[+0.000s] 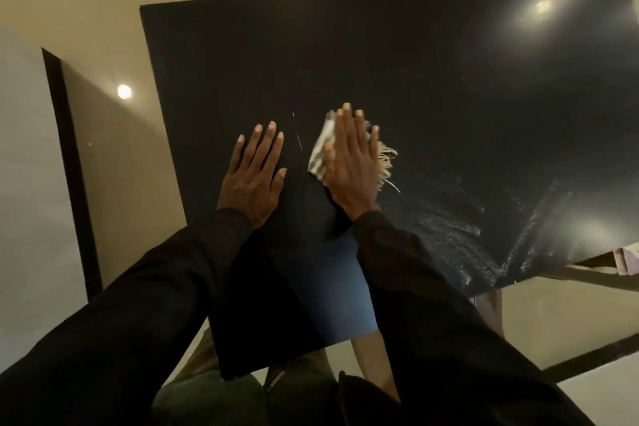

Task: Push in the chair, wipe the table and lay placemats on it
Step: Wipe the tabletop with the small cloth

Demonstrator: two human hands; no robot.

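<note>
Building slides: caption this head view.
Right hand presses a fringed cloth on the dark table; left hand lies flat beside it.

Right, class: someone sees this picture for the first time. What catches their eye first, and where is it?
Two hands lie flat near the middle of the dark table. The right hand presses a pale fringed cloth, and the left hand rests bare beside it. To their right, towards the near edge, smeared streaks shine, and a bright glare glows at the far right corner.
</note>
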